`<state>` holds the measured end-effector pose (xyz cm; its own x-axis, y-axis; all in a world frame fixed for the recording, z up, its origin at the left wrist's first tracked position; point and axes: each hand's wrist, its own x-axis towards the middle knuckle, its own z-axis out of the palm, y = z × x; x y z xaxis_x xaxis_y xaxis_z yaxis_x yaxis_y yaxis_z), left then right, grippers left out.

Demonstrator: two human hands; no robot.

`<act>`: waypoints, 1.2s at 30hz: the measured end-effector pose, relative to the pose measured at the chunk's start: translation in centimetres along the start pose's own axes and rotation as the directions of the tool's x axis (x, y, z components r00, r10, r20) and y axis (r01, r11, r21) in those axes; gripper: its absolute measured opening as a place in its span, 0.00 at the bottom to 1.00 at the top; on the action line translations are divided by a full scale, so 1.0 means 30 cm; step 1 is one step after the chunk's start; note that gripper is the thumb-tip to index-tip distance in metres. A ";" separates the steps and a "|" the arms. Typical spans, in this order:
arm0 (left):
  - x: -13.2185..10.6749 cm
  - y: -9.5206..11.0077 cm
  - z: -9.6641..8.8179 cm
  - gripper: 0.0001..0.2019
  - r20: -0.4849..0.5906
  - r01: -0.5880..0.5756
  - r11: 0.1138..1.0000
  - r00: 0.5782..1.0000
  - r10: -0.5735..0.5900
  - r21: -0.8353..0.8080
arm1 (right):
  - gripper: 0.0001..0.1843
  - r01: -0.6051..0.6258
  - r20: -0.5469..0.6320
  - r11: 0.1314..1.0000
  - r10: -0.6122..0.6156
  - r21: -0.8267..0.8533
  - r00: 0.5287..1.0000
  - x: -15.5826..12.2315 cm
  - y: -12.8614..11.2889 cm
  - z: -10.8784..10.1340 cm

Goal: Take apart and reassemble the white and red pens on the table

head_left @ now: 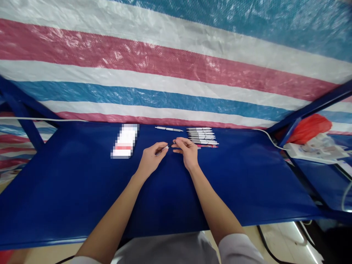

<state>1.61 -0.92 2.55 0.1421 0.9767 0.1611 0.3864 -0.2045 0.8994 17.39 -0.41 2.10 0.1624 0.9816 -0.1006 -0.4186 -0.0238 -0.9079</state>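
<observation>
My left hand [152, 158] is closed in a pinch around a pen barrel [162, 150], of which only a short white and grey piece shows. Close by on its right, my right hand [187, 149] also pinches, fingertips facing the left hand. A small dark piece shows between the two hands, too small to name. Just behind the right hand lies a row of white and grey pens [202, 135], side by side. A pink-red pen [207, 146] lies at the near side of that row. One single white pen [168, 129] rests apart, beyond both hands.
The blue table [90, 194] stands against a striped plastic sheet [165, 66]. A blurred-out white rectangle [125, 141] lies left of my hands. Blue frame posts [27, 121] rise at both sides. Off to the right are a red bag [312, 128] and a white tray [310, 153].
</observation>
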 end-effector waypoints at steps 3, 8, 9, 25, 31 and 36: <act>-0.001 -0.003 0.003 0.13 -0.019 0.028 0.999 0.999 -0.029 -0.032 | 0.12 0.027 0.000 1.000 -0.027 -0.005 1.000 -0.002 -0.006 0.000; -0.007 0.007 0.003 0.14 -0.029 0.066 0.989 0.997 -0.071 -0.134 | 0.12 0.061 0.018 0.997 -0.060 -0.052 0.998 -0.007 -0.023 0.009; -0.010 0.012 0.004 0.14 -0.033 0.073 0.983 0.996 -0.080 -0.166 | 0.12 0.061 0.024 0.997 -0.060 -0.053 0.998 -0.009 -0.027 0.012; -0.058 0.053 -0.008 0.13 -0.016 0.111 0.931 0.992 -0.124 -0.348 | 0.09 0.226 0.165 0.949 -0.193 -0.218 0.967 -0.048 -0.039 0.003; -0.061 0.023 0.010 0.15 -0.016 0.072 0.948 0.997 -0.080 -0.309 | 0.09 0.232 0.122 0.953 -0.211 -0.198 0.970 -0.042 -0.024 0.012; -0.060 0.003 0.007 0.15 -0.001 0.045 0.978 0.999 -0.046 -0.204 | 0.13 0.212 0.055 0.974 -0.208 -0.077 0.977 -0.024 -0.036 0.020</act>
<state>1.58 -2.72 2.25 0.1230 0.9851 0.1198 0.1979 -0.1426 0.9698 17.20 -0.97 3.38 0.1959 0.9741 0.1128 -0.3043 0.1698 -0.9373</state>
